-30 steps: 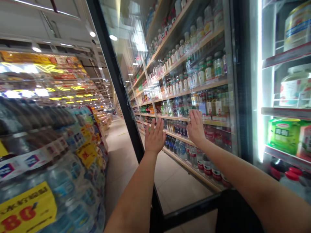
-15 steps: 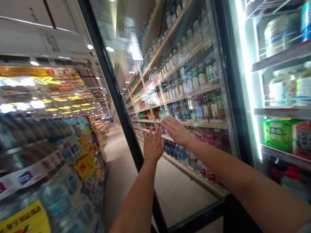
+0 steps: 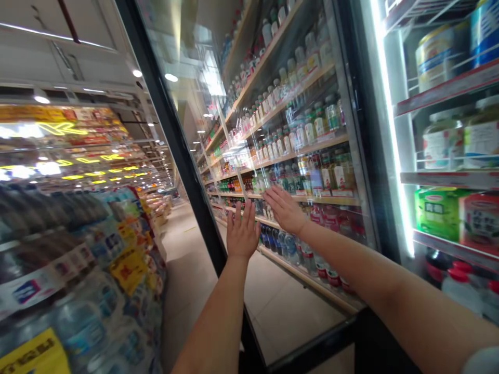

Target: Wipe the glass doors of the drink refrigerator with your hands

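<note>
A glass cooler door (image 3: 265, 322) with a black frame stands swung out ahead of me. My left hand (image 3: 242, 231) is held up at the pane near the frame's left side, palm forward and fingers spread. To its right, my right hand (image 3: 285, 209) is also raised at the glass, fingers stretched out and close together. Neither hand holds anything. Whether the palms press on the pane or hover just short of it, I cannot tell. Rows of bottles (image 3: 280, 140) on wooden shelves show in the glass behind the hands.
On the right is the lit cooler, with a green carton (image 3: 438, 213), a red carton (image 3: 479, 221), jars (image 3: 442, 140) and red-capped bottles (image 3: 462, 283). Stacked water bottles (image 3: 78, 322) with yellow signs stand at left. A tiled aisle (image 3: 183, 249) runs between the stack and the door.
The view has shifted slightly, so the door and shelves sit a little further left and more of the cooler shows. Both hands stay raised at the glass; the right lies slightly farther from the left.
</note>
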A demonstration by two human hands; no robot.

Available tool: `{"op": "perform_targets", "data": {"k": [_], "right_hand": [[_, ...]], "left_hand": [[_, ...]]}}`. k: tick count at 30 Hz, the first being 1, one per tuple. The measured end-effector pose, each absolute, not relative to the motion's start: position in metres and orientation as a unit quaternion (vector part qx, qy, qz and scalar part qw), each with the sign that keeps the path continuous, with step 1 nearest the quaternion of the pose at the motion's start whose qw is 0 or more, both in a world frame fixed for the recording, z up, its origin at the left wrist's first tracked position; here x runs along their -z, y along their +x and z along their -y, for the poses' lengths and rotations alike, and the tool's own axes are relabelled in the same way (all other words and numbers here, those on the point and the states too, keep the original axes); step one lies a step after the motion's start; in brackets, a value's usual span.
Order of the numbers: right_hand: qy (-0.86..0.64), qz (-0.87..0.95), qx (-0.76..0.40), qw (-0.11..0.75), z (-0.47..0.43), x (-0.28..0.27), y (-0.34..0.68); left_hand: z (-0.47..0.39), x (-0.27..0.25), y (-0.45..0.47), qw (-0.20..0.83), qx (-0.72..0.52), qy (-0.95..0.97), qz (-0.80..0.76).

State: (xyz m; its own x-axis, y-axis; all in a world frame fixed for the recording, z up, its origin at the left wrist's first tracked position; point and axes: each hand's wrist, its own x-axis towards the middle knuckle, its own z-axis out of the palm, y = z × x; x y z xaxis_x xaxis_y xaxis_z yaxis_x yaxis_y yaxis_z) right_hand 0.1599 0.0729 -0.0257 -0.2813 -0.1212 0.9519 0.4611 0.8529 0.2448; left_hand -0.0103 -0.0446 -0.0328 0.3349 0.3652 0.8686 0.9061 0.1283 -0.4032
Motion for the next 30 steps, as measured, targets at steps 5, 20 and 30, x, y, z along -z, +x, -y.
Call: {"op": "perform_targets", "data": {"k": [5,20,30], "right_hand": [[-0.195,0.710,0.182,0.652,-0.067,0.021,0.151],[-0.181,0.747,0.234,0.595,-0.065,0.040,0.156],[-0.140,0.778,0.298,0.534,-0.070,0.049,0.167]], "left_hand": [[0.043,0.034,-0.012,0.539,0.252,-0.613,0.519],[0.045,0.034,-0.008,0.540,0.235,-0.608,0.532],[0.043,0.035,-0.010,0.550,0.238,-0.605,0.525]]}}
